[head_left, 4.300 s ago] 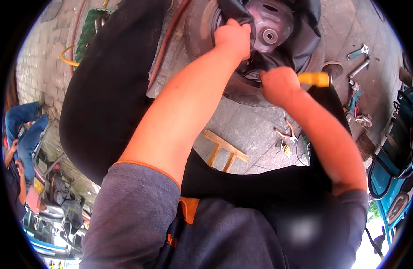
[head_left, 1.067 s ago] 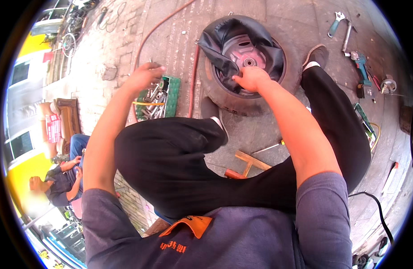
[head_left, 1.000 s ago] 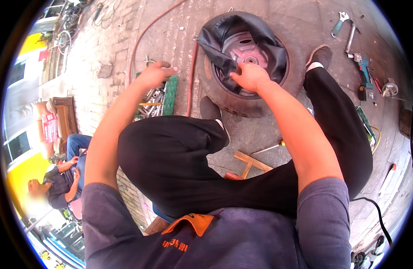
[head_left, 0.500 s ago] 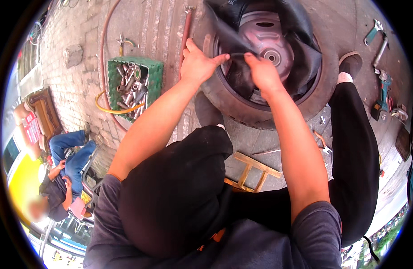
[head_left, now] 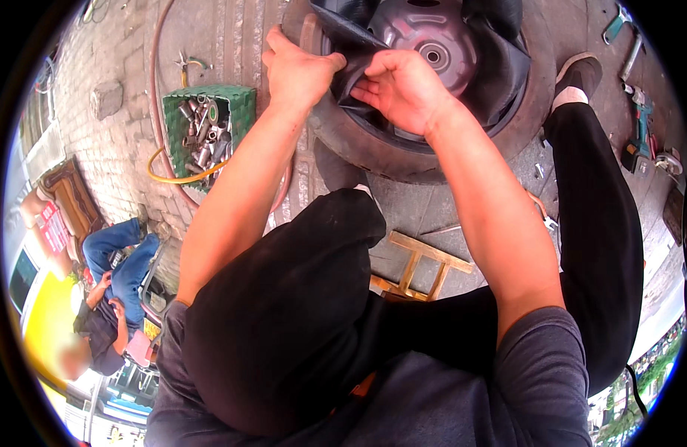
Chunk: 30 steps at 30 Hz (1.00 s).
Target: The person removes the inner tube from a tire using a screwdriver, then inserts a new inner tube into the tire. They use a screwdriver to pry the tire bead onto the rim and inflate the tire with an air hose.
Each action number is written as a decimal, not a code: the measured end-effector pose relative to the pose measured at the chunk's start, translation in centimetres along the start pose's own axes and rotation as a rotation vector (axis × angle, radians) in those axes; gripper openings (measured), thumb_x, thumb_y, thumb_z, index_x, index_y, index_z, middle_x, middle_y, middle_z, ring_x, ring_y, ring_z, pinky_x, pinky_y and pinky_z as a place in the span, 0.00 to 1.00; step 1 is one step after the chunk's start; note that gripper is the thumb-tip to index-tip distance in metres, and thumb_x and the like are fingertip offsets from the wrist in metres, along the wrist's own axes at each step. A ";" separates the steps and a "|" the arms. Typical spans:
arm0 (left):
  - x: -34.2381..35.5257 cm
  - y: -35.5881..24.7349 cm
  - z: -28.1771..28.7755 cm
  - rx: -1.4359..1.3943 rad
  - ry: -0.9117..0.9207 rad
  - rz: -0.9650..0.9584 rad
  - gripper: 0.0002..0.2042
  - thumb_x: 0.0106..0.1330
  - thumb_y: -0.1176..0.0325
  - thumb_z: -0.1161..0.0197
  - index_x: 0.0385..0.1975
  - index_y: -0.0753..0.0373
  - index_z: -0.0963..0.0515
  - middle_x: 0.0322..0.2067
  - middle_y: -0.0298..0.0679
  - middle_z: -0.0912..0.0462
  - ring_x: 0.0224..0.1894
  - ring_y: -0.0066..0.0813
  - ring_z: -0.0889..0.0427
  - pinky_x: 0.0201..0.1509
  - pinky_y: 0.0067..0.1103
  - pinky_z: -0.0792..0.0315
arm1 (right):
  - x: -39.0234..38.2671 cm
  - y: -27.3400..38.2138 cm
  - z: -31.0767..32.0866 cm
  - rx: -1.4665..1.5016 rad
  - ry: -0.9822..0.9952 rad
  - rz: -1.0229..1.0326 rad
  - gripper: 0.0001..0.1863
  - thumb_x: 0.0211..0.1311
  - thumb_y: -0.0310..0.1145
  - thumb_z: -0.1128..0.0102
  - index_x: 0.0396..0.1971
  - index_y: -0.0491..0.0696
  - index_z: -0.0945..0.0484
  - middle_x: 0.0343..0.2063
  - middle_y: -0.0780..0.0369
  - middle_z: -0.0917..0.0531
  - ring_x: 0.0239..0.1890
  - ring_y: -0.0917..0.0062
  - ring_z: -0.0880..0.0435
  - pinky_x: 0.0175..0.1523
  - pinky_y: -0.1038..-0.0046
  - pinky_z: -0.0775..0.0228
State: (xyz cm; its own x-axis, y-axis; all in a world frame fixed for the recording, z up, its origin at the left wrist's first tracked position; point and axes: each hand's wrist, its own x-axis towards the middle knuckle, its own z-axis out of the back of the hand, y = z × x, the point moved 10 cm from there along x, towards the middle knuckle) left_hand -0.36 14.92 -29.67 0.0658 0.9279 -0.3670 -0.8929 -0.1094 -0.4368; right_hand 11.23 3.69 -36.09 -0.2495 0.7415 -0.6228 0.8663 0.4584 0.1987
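A tire (head_left: 433, 167) lies flat on the ground in front of me, around a dull metal wheel rim (head_left: 455, 45) with a hub hole. Slack black inner tube (head_left: 500, 89) bulges loosely between the tire and the rim. My left hand (head_left: 300, 73) grips the tire's left side, thumb over the inner edge and fingers on the outside. At the tube's near-left part is my right hand (head_left: 407, 89), its palm turned to the left. Its thumb and fingers are bent but apart, the fingertips against the black rubber.
Left of the tire stands a green basket (head_left: 243, 112) of sockets, beside a hose (head_left: 156, 82). A small wooden stool (head_left: 425, 257) lies near my knees. At right are a cordless power tool (head_left: 641, 127) and wrenches. A seated person (head_left: 116, 279) is far left.
My right hand has let go of the tube's edge and turned palm leftward, fingers spread. Both hands, the tire and the basket sit farther left and higher in the view.
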 end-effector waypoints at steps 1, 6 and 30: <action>0.0 0.2 -0.2 0.000 -0.001 0.006 0.60 0.47 0.60 0.18 0.76 0.70 0.54 0.67 0.69 0.39 0.68 0.64 0.28 0.72 0.39 0.30 | 0.1 0.1 0.7 -0.104 -0.057 0.025 0.09 0.67 0.34 0.39 0.40 0.46 0.17 0.36 0.63 0.14 0.43 0.75 0.17 0.54 0.68 0.25; -0.6 0.2 -0.5 0.023 0.002 -0.023 0.61 0.46 0.58 0.17 0.76 0.72 0.54 0.66 0.71 0.38 0.67 0.66 0.28 0.72 0.39 0.30 | 1.0 0.1 3.1 -0.743 -0.295 0.038 0.22 0.76 0.46 0.37 0.48 0.38 0.15 0.38 0.59 0.10 0.41 0.72 0.14 0.51 0.64 0.24; -0.6 -0.1 -0.2 0.040 -0.067 -0.031 0.50 0.50 0.60 0.23 0.74 0.68 0.41 0.69 0.63 0.35 0.69 0.65 0.33 0.74 0.40 0.34 | -0.2 -4.8 0.1 -1.037 0.171 -0.202 0.43 0.62 0.63 0.28 0.62 0.40 0.21 0.55 0.53 0.15 0.59 0.70 0.20 0.67 0.66 0.32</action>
State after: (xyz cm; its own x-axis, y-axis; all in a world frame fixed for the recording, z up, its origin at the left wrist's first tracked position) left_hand -0.22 14.30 -29.54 0.0645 0.9526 -0.2972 -0.9082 -0.0674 -0.4130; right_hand 7.15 1.32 -36.98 -0.4744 0.6275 -0.6174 0.0312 0.7129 0.7005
